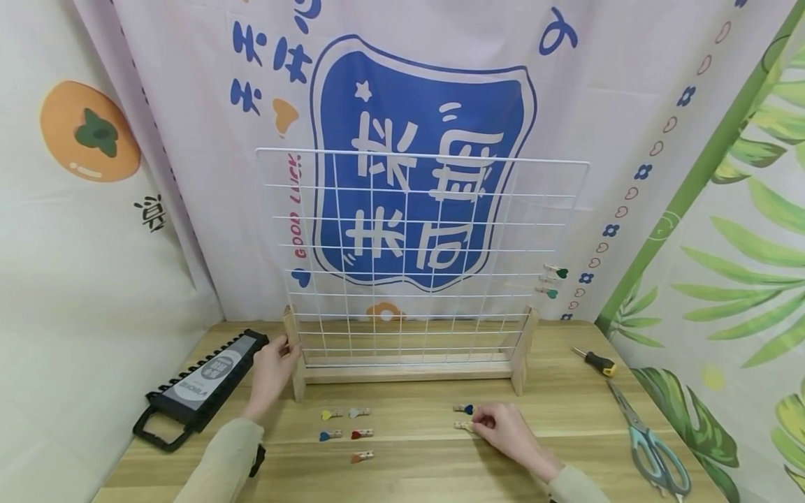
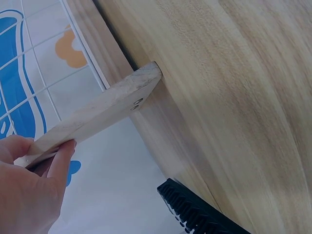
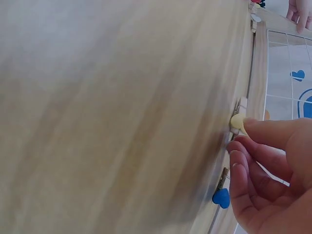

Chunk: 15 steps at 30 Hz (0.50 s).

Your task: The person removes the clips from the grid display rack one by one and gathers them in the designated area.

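My left hand (image 1: 272,370) grips the left wooden upright (image 2: 97,109) of a stand holding a white wire grid (image 1: 402,249); thumb and fingers lie on either side of the wood. On the table my right hand (image 1: 509,434) pinches a small wooden clothespin with a pale yellow heart (image 3: 238,122). Just behind it lies another clothespin with a dark blue heart (image 1: 465,409). Toward the left lie several more clothespins, with yellow (image 1: 328,415), white (image 1: 358,413), blue (image 1: 327,436), red (image 1: 361,434) and orange (image 1: 361,457) hearts.
Clothespins with green hearts (image 1: 552,293) are clipped on the grid's right edge. A black rack-like holder (image 1: 201,388) lies beside the left arm. At the right are a screwdriver (image 1: 597,362) and scissors (image 1: 650,443). Printed curtains (image 1: 585,105) hang around the table.
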Each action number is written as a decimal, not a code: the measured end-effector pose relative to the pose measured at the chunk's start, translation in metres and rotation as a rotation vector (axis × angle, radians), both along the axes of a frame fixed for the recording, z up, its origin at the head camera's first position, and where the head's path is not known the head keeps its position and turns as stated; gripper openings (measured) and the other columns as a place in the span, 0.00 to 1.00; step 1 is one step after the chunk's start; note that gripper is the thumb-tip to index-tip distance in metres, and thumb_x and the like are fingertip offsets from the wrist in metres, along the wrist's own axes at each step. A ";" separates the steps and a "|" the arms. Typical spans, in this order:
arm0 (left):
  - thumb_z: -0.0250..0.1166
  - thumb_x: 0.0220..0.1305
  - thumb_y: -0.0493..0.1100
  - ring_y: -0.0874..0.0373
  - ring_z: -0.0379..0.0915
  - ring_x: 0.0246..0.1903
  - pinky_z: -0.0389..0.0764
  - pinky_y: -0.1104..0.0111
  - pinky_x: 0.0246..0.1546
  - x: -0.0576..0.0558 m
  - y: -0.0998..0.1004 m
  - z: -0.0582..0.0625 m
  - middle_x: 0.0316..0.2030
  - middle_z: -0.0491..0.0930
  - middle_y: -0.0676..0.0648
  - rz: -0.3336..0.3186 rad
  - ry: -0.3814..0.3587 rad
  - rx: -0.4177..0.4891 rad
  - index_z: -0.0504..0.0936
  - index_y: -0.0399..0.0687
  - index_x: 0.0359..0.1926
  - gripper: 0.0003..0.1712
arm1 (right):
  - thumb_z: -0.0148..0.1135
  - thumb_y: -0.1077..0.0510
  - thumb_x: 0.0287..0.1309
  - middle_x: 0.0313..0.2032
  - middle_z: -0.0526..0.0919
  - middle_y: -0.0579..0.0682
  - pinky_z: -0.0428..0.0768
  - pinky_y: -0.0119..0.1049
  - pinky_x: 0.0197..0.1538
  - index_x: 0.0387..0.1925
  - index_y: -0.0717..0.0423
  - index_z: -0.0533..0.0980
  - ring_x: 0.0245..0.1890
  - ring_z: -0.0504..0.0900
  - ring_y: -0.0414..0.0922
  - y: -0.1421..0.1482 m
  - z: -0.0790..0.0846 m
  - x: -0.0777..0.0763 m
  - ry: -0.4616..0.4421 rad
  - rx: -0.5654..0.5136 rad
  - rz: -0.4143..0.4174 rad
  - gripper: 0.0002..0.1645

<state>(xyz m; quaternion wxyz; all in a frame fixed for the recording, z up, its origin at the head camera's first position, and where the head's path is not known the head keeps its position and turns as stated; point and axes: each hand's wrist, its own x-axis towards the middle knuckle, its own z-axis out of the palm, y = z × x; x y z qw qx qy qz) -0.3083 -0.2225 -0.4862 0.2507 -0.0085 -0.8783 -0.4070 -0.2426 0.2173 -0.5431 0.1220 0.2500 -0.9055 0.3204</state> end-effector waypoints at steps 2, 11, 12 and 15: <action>0.63 0.64 0.33 0.38 0.86 0.39 0.82 0.66 0.29 0.000 0.000 0.000 0.35 0.86 0.29 -0.001 -0.004 0.004 0.77 0.34 0.27 0.08 | 0.71 0.67 0.51 0.21 0.83 0.43 0.73 0.22 0.25 0.24 0.56 0.83 0.22 0.70 0.24 0.002 0.002 -0.001 -0.018 0.006 -0.005 0.05; 0.63 0.63 0.32 0.44 0.85 0.32 0.72 0.78 0.22 0.002 0.001 0.000 0.32 0.86 0.31 0.003 0.015 0.005 0.74 0.37 0.23 0.12 | 0.72 0.67 0.50 0.26 0.87 0.52 0.79 0.23 0.28 0.32 0.63 0.84 0.23 0.77 0.31 0.021 0.054 -0.011 0.027 -0.048 -0.169 0.06; 0.63 0.63 0.32 0.45 0.85 0.31 0.71 0.78 0.21 0.002 0.001 0.000 0.31 0.86 0.31 0.000 0.022 0.008 0.74 0.37 0.22 0.13 | 0.72 0.67 0.49 0.27 0.87 0.53 0.79 0.23 0.28 0.33 0.63 0.83 0.24 0.78 0.32 0.025 0.063 -0.013 0.062 -0.050 -0.190 0.07; 0.63 0.63 0.32 0.53 0.81 0.26 0.70 0.77 0.19 0.001 0.000 0.000 0.31 0.86 0.32 -0.006 0.031 0.013 0.73 0.38 0.21 0.14 | 0.72 0.67 0.50 0.28 0.87 0.54 0.79 0.23 0.29 0.35 0.64 0.83 0.24 0.81 0.37 0.039 0.096 -0.020 0.188 -0.045 -0.259 0.09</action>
